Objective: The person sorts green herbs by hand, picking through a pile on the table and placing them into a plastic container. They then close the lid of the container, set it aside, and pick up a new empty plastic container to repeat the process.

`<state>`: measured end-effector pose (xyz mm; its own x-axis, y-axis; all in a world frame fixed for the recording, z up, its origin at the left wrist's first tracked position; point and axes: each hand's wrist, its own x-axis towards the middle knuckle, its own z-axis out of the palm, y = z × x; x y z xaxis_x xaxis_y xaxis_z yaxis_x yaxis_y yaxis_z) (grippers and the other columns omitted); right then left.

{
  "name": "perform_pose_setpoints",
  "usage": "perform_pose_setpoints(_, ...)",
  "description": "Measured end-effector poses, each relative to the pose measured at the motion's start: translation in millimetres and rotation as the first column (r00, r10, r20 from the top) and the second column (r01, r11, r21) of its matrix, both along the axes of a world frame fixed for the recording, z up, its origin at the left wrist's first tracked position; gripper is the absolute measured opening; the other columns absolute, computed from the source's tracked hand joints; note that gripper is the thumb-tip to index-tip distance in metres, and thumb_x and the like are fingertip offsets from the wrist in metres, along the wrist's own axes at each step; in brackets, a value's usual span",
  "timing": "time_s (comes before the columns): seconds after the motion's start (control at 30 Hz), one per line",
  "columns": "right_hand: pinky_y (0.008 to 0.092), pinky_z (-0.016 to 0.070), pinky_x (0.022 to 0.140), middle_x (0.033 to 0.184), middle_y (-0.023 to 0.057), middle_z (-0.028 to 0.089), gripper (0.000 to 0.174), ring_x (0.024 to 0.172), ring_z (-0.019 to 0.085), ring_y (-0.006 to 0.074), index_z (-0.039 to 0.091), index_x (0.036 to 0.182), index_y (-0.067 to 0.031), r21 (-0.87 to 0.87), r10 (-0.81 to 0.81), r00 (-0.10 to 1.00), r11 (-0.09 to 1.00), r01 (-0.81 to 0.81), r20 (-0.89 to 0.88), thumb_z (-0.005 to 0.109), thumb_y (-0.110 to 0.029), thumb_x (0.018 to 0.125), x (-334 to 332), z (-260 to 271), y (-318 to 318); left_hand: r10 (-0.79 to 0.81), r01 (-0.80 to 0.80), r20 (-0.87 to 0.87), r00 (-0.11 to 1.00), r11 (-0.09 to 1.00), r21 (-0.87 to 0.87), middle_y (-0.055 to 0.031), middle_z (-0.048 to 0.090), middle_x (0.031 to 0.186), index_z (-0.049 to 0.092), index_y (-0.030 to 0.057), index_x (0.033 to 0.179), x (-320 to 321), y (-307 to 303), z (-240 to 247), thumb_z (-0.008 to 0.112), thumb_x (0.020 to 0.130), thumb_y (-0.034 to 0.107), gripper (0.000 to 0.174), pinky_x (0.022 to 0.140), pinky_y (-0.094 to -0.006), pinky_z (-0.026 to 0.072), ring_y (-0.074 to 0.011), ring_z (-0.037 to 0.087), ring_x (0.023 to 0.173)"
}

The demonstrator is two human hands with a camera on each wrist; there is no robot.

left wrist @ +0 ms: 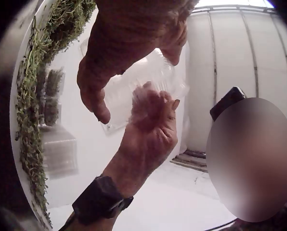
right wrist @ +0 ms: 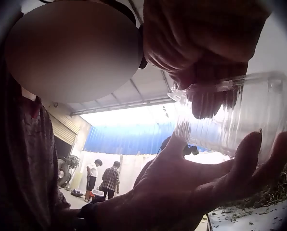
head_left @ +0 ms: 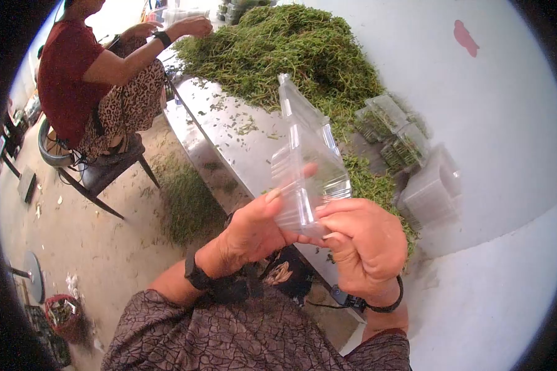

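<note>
Between my two hands is a clear plastic clamshell box (head_left: 309, 167), its hinged lid standing up and nothing visible inside. My left hand (head_left: 250, 232) cradles the box from the left, thumb on the near side and fingers round the wall. In the right wrist view, the left hand's fingers (right wrist: 249, 159) spread along the clear wall. My right hand (head_left: 371, 244) pinches the box's near corner, thumb and bent fingers at the rim. The left wrist view has the right hand (left wrist: 150, 122) against the see-through plastic. Behind the box lies a big heap of green plant stems (head_left: 291, 49).
Filled clear boxes (head_left: 393, 130) are stacked on the white table (head_left: 216, 130), beside nested clear boxes (head_left: 433, 188). A seated person (head_left: 74, 68) in a red top reaches to the heap from the far left. A black chair (head_left: 99, 176) stands under that person.
</note>
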<state>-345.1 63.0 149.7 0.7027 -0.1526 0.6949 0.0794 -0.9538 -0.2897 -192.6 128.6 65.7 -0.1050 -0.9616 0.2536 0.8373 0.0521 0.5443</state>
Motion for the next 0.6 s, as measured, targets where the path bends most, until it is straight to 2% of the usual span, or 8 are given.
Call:
perform_pose_setpoints(0.13,0.0388,0.0538,0.067,0.082,0.0127,0.065,0.012,0.074,0.065,0.0317,0.060,0.089,-0.0003,-0.024,-0.008,0.999,1.000,0.010,0.041,0.066,-0.008,0.082,0.2,-0.6,-1.9,-0.014,0.008,-0.117,0.993,0.999,-0.051,-0.0215,0.046,0.133,0.013,0.0003,0.147,-4.3,-2.8,-3.3,0.065,0.079,0.043,0.096,0.095,-0.0444,0.0460,-0.0329,0.053,0.115)
perform_pose_setpoints(0.27,0.0369,0.0534,0.062,0.080,0.0124,0.064,0.011,0.071,0.065,0.0310,0.059,0.089,-0.0004,-0.039,-0.075,0.995,0.996,0.078,0.064,0.064,-0.009,0.084,-2.2,-3.0,-2.2,0.023,-0.023,-0.057,0.998,1.000,-0.015,-0.0201,0.044,0.136,0.016,0.0033,0.148,-1.8,0.0,1.7,0.062,0.082,0.040,0.088,0.095,-0.0480,0.0460,-0.0346,0.051,0.118)
perform_pose_setpoints(0.33,0.0367,0.0532,0.062,0.079,0.0126,0.064,0.010,0.070,0.065,0.0307,0.059,0.088,-0.0007,-0.054,-0.110,0.990,0.992,0.115,0.090,0.063,-0.010,0.086,-6.6,-3.3,-4.2,-0.001,0.000,-0.016,1.000,1.000,-0.011,-0.0190,0.036,0.140,0.012,0.0121,0.149,-1.0,-0.4,1.2,0.065,0.079,0.048,0.094,0.099,-0.0595,0.0380,-0.0350,0.044,0.125)
perform_pose_setpoints(0.37,0.0365,0.0531,0.062,0.079,0.0127,0.064,0.010,0.070,0.065,0.0305,0.059,0.088,-0.0010,-0.066,-0.141,0.983,0.987,0.149,0.114,0.062,-0.011,0.087,-9.1,-2.5,-5.5,0.000,0.000,-0.015,1.000,1.000,-0.014,-0.0190,0.036,0.140,0.012,0.0121,0.149,-1.9,-0.7,0.4,0.065,0.079,0.048,0.094,0.099,-0.0595,0.0380,-0.0350,0.044,0.125)
perform_pose_setpoints(0.4,0.0365,0.0531,0.062,0.079,0.0127,0.064,0.010,0.070,0.065,0.0305,0.059,0.088,-0.0010,-0.070,-0.138,0.984,0.987,0.147,0.115,0.062,-0.011,0.087,-11.7,-1.2,-6.3,-0.007,0.006,-0.063,0.998,1.000,-0.008,-0.0204,0.035,0.142,0.014,0.0115,0.149,-3.3,-1.4,-1.1,0.064,0.080,0.044,0.092,0.099,-0.0538,0.0402,-0.0365,0.045,0.124)
perform_pose_setpoints(0.43,0.0364,0.0531,0.062,0.079,0.0127,0.064,0.010,0.069,0.065,0.0302,0.059,0.088,-0.0013,-0.003,-0.157,0.980,0.987,0.159,0.123,0.061,-0.011,0.088,-14.6,0.0,-6.9,-0.012,0.012,-0.112,0.994,1.000,-0.001,-0.0219,0.034,0.144,0.015,0.0109,0.149,-3.9,-2.5,-2.4,0.064,0.080,0.041,0.089,0.099,-0.0481,0.0424,-0.0380,0.047,0.122)
perform_pose_setpoints(0.47,0.0363,0.0531,0.062,0.079,0.0128,0.064,0.011,0.069,0.065,0.0299,0.059,0.087,-0.0017,0.065,-0.178,0.976,0.983,0.171,0.129,0.060,-0.012,0.088,-16.4,0.6,-7.8,-0.010,0.010,-0.112,0.994,1.000,-0.004,-0.0219,0.034,0.144,0.015,0.0109,0.149,-3.0,-3.5,-4.0,0.064,0.080,0.041,0.089,0.099,-0.0481,0.0424,-0.0380,0.047,0.122)
perform_pose_setpoints(0.6,0.0376,0.0542,0.063,0.085,0.0116,0.065,0.015,0.072,0.065,0.0290,0.060,0.092,-0.0003,-0.219,-0.107,0.993,0.969,0.115,0.049,0.067,-0.010,0.082,-11.7,1.3,-3.3,-0.022,0.022,-0.026,0.999,1.000,0.008,-0.0265,0.030,0.145,0.009,0.0102,0.150,-0.2,-3.7,-4.9,0.070,0.071,0.046,0.106,0.105,-0.0470,0.0363,-0.0395,0.041,0.128)
